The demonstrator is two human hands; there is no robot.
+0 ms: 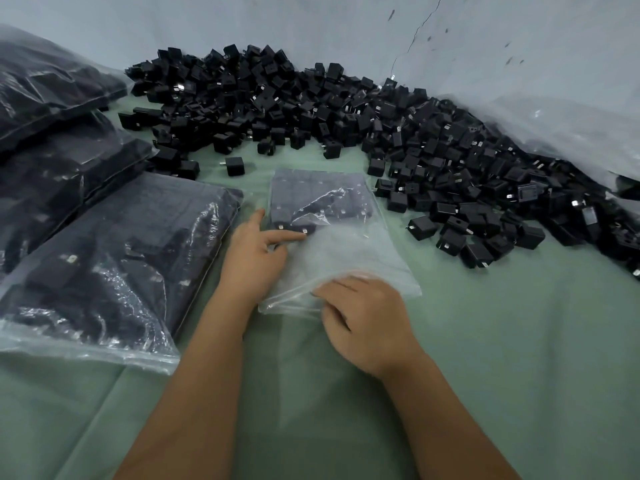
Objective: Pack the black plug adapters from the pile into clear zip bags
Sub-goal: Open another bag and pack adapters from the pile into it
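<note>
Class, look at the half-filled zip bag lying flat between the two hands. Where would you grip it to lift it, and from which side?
Grip the half-filled zip bag by its empty near end, coming from the person's side, probably with both hands. The adapters sit packed at the far end, so the flat, slack plastic by the mouth, where the right hand already pinches it, folds easily between the fingers and keeps the opening uppermost.

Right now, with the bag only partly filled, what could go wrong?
1. The right hand pinches the open mouth of the half-filled bag; lifting it could let adapters slide out.
2. The left hand only rests on the bag, so the rows inside may shift.
3. The loose pile lies close and could snag the bag.
</note>
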